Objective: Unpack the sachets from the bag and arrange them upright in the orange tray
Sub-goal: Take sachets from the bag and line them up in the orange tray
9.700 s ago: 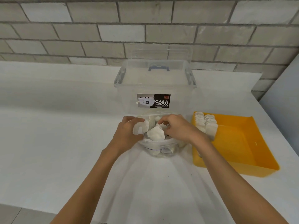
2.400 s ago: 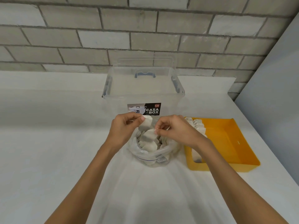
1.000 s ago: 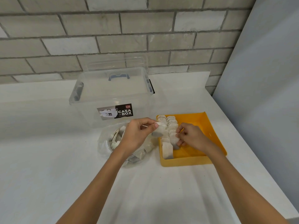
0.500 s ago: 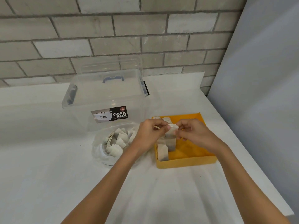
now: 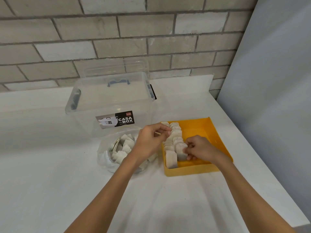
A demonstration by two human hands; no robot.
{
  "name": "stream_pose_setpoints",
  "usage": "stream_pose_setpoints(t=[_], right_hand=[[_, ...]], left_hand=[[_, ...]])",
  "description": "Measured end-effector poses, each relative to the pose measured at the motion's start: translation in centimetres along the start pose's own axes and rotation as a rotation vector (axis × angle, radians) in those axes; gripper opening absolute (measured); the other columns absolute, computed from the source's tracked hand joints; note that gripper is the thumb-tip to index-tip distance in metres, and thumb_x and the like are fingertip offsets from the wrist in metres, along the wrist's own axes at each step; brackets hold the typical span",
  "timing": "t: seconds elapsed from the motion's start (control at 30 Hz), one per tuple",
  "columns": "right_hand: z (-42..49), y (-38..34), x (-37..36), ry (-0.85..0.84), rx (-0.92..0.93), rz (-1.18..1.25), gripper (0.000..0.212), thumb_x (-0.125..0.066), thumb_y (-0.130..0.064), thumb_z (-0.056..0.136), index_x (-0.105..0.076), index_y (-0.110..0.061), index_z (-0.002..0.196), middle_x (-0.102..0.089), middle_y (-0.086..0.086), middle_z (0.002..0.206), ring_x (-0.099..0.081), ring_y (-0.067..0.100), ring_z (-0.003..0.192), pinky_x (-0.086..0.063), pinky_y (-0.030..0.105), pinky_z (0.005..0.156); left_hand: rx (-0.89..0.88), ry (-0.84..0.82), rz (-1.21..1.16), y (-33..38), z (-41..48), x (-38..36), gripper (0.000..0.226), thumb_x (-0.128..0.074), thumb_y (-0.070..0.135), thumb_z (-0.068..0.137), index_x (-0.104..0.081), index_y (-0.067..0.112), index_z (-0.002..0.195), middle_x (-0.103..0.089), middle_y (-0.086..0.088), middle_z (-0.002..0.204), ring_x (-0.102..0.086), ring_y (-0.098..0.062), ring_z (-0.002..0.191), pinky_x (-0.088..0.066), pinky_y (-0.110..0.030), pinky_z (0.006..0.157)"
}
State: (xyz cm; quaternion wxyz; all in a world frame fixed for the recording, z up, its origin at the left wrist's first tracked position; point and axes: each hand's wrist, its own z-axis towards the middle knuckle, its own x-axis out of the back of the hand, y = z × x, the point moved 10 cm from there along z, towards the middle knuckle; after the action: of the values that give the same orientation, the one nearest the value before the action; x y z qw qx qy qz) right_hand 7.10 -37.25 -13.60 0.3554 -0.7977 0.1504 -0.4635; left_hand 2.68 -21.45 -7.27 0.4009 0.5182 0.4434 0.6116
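The orange tray [image 5: 208,130] sits on the white counter, right of centre. Two rows of white sachets [image 5: 175,132] stand upright along its left side. My right hand [image 5: 198,147] pinches a sachet [image 5: 180,149] at the near end of the second row, inside the tray. My left hand [image 5: 151,138] hovers at the tray's left rim and pinches a sachet [image 5: 173,134] by its top edge. Left of the tray lies the clear plastic bag [image 5: 107,153], open, with several sachets inside; my left forearm covers part of it.
A clear lidded storage box [image 5: 109,105] with a "CASA BOX" label stands behind the bag. A brick wall runs along the back. A grey panel [image 5: 269,98] borders the counter on the right. The counter's right edge runs close to the tray.
Both hands left the bag and moved right to the tray, each with a sachet. Since half a second ago my right hand dropped lower into the tray, setting its sachet against the second row.
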Motion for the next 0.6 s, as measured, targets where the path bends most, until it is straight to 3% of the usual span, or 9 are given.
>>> stream_pose_setpoints(t=[0.1,0.3,0.47,0.6], right_hand=[[0.3,-0.1,-0.6,0.007,-0.019,0.027,0.021,-0.062,-0.005,0.089,-0.053,-0.013,0.072,-0.067,0.009,0.070,-0.072,0.022,0.066,-0.053,0.023,0.052],[0.4,0.1,-0.7,0.034,-0.042,0.126,0.010,-0.065,-0.002,0.086,-0.057,-0.006,0.091,-0.070,0.014,0.073,-0.072,0.022,0.063,-0.057,0.033,0.061],[0.1,0.2,-0.3,0.043,-0.060,0.121,0.017,-0.069,-0.007,0.084,-0.056,-0.008,0.096,-0.071,0.010,0.068,-0.070,0.015,0.057,-0.057,0.026,0.057],[-0.2,-0.6,1.0,0.102,-0.033,0.013,0.013,-0.068,-0.010,0.085,-0.059,-0.009,0.094,-0.069,0.005,0.068,-0.068,0.014,0.057,-0.050,0.022,0.055]], left_hand=[[0.006,0.007,-0.006,-0.3,-0.3,0.4,0.013,-0.068,0.012,0.086,-0.072,0.024,0.084,-0.070,0.011,0.079,-0.060,-0.004,0.070,-0.043,-0.011,0.060],[0.031,0.024,-0.002,-0.9,-0.7,1.4,0.011,-0.068,0.014,0.086,-0.073,0.024,0.085,-0.069,0.010,0.076,-0.062,-0.006,0.067,-0.044,-0.014,0.061],[0.049,0.043,-0.002,-1.2,-1.1,2.5,0.010,-0.067,0.012,0.086,-0.073,0.019,0.089,-0.067,0.008,0.074,-0.060,-0.005,0.066,-0.043,-0.013,0.061],[0.077,0.071,0.021,-1.5,-1.9,4.3,0.010,-0.067,0.013,0.087,-0.073,0.021,0.091,-0.068,0.002,0.077,-0.062,-0.009,0.069,-0.048,-0.021,0.064]])
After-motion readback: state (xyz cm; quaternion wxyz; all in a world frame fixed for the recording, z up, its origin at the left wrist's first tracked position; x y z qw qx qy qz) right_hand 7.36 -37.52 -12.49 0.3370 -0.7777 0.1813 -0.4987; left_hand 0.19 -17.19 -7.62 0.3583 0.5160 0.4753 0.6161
